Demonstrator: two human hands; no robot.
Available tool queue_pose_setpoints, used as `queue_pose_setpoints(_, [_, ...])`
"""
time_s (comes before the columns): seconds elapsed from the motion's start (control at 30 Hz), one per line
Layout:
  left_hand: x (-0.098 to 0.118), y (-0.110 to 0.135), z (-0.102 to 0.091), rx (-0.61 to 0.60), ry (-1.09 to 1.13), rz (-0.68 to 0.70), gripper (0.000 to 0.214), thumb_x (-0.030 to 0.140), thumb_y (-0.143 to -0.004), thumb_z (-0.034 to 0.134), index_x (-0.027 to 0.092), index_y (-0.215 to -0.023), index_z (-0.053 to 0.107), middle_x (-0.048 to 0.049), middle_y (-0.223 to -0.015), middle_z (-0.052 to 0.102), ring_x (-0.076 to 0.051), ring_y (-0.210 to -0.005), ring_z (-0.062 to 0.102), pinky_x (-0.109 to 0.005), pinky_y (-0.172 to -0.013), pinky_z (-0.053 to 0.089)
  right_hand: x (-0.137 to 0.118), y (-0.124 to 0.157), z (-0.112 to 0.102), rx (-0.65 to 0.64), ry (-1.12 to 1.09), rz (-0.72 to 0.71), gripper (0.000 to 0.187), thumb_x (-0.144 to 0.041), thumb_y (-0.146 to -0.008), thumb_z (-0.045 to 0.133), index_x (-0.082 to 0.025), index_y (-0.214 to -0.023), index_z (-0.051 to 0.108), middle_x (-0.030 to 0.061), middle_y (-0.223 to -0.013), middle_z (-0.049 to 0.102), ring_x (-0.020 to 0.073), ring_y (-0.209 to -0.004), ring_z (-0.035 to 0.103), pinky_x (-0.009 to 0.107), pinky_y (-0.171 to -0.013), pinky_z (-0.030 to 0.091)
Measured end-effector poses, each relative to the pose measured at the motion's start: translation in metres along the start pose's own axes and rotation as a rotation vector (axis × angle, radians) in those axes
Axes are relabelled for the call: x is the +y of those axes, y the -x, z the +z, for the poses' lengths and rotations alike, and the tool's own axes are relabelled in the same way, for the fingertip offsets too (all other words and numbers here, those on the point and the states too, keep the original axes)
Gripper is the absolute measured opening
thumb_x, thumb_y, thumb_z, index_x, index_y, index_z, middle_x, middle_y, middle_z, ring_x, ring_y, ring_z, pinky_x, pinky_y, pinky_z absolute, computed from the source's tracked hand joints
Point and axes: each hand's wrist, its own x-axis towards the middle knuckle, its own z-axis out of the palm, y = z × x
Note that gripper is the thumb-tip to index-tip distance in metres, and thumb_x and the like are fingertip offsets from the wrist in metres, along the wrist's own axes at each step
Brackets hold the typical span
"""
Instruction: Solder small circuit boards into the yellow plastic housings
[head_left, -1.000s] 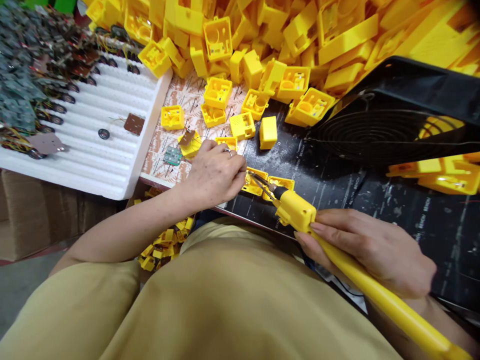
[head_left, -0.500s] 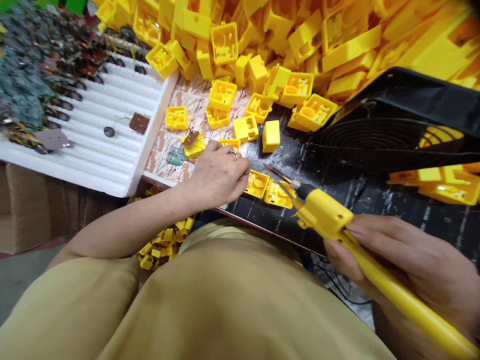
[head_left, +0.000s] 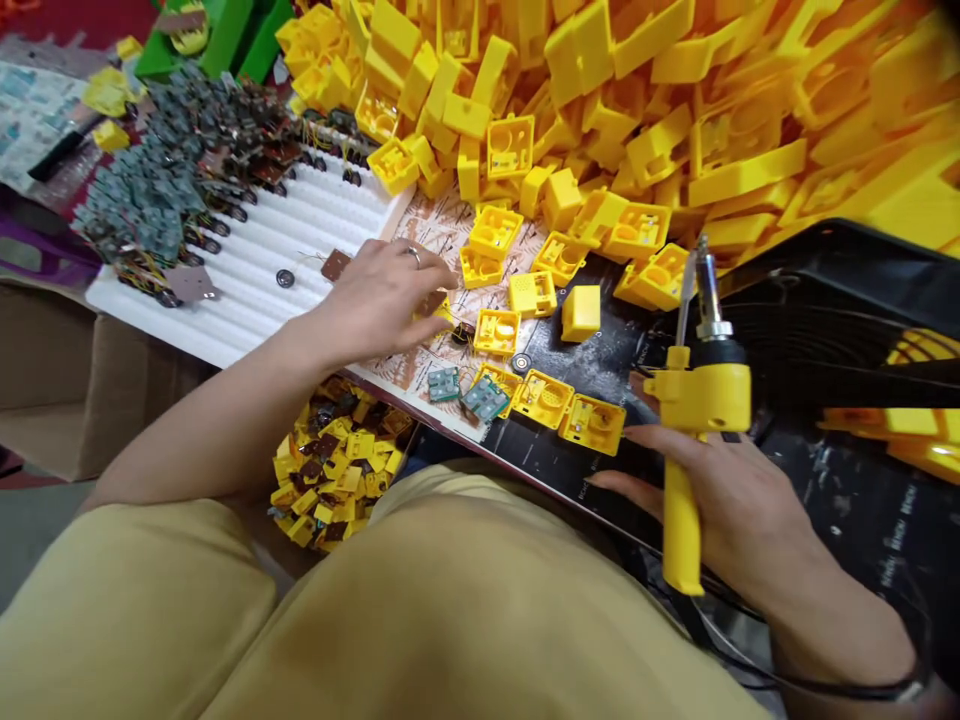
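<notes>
My left hand [head_left: 382, 300] reaches over the left of the bench, fingers and thumb apart. Below its fingertips is a yellow casing [head_left: 442, 316] with a brown board, partly hidden; I see no firm grip. A yellow soldering gun [head_left: 682, 500] stands tip up in my right hand [head_left: 750, 510]. The thumb and a finger of that hand stretch toward an open yellow casing [head_left: 592, 424]. Beside it lie another casing [head_left: 543, 398], a green circuit board [head_left: 486, 398] over a third casing, and a small round speaker [head_left: 521, 363]. Another green board [head_left: 443, 384] lies to the left.
A ridged white foam tray [head_left: 255, 255] at left carries a heap of grey-green boards [head_left: 165, 150]. Yellow casings [head_left: 600, 60] are piled along the back. A black fan [head_left: 847, 290] stands at right. Below the bench edge is a container of yellow pieces [head_left: 337, 470].
My left hand has moved left and away from the front casings, uncovering a green board and speaker. My right hand has turned the soldering gun from pointing left to upright. The view has shifted.
</notes>
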Motion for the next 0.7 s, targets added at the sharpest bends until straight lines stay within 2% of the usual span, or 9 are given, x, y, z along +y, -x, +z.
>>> queue_pose_setpoints(0.07, [-0.006, -0.003, 0.003, -0.070, -0.058, -0.008, 0.021, 0.032, -0.083, 0.057, 0.019, -0.092, 0.069, -0.0076, -0.107, 0.071, -0.030, -0.106, 0.062, -0.045, -0.092, 0.043, -0.003, -0.004, 0.007, -0.008, 0.012, -0.027, 0.039, -0.028, -0.084, 0.072, -0.023, -0.118, 0.053, 0.0065, -0.097, 0.070, 0.0236, -0.091, 0.070, 0.035, -0.081, 0.058])
queue_pose_setpoints(0.17, [-0.007, -0.003, 0.005, -0.044, -0.032, -0.038, 0.022, 0.030, -0.085, 0.050, 0.018, -0.084, 0.069, -0.0066, -0.096, 0.073, -0.024, -0.093, 0.066, -0.040, -0.088, 0.045, -0.008, -0.007, 0.015, 0.005, 0.015, 0.017, 0.032, -0.023, -0.087, 0.067, -0.022, -0.116, 0.053, 0.0039, -0.094, 0.069, 0.0190, -0.083, 0.069, 0.031, -0.073, 0.057])
queue_pose_setpoints(0.33, [-0.004, 0.003, -0.002, 0.058, 0.355, 0.003, 0.025, 0.034, -0.086, 0.049, 0.019, -0.087, 0.068, -0.0013, -0.084, 0.073, -0.015, -0.080, 0.066, -0.027, -0.078, 0.048, -0.020, -0.019, 0.027, 0.042, 0.034, 0.077, 0.030, -0.022, -0.089, 0.066, -0.020, -0.117, 0.054, 0.0026, -0.086, 0.067, 0.0165, -0.072, 0.066, 0.028, -0.065, 0.054])
queue_pose_setpoints(0.43, [0.001, 0.001, -0.001, 0.070, 0.512, -0.010, 0.023, 0.032, -0.084, 0.052, 0.018, -0.084, 0.069, -0.0004, -0.080, 0.073, -0.013, -0.074, 0.066, -0.024, -0.075, 0.049, -0.028, -0.031, 0.033, 0.048, 0.026, 0.049, 0.034, -0.026, -0.088, 0.067, -0.018, -0.119, 0.054, 0.0061, -0.093, 0.069, 0.0176, -0.077, 0.067, 0.028, -0.069, 0.055])
queue_pose_setpoints(0.53, [0.004, -0.001, 0.000, -0.018, 0.581, 0.028, 0.019, 0.029, -0.082, 0.054, 0.019, -0.086, 0.071, 0.0008, -0.080, 0.073, -0.012, -0.073, 0.067, -0.023, -0.072, 0.049, -0.034, -0.040, 0.025, 0.125, 0.007, 0.041, 0.040, -0.028, -0.083, 0.074, -0.016, -0.117, 0.057, 0.0066, -0.095, 0.071, 0.0164, -0.077, 0.068, 0.027, -0.071, 0.055])
queue_pose_setpoints(0.63, [0.009, -0.004, -0.003, -0.097, 0.600, 0.109, 0.019, 0.025, -0.083, 0.054, 0.020, -0.089, 0.072, 0.0010, -0.082, 0.074, -0.013, -0.075, 0.068, -0.023, -0.070, 0.050, -0.037, -0.042, 0.004, 0.259, 0.037, 0.032, 0.025, -0.018, -0.078, 0.078, -0.018, -0.098, 0.063, -0.0028, -0.072, 0.069, 0.0093, -0.057, 0.062, 0.020, -0.058, 0.049])
queue_pose_setpoints(0.7, [0.018, -0.007, -0.004, -0.126, 0.596, 0.159, 0.018, 0.023, -0.083, 0.055, 0.020, -0.089, 0.072, 0.0010, -0.083, 0.075, -0.013, -0.076, 0.068, -0.023, -0.069, 0.049, -0.038, -0.040, -0.011, 0.252, 0.038, 0.005, 0.012, -0.019, -0.082, 0.075, -0.019, -0.089, 0.065, -0.0072, -0.057, 0.061, 0.0067, -0.047, 0.056, 0.018, -0.053, 0.046])
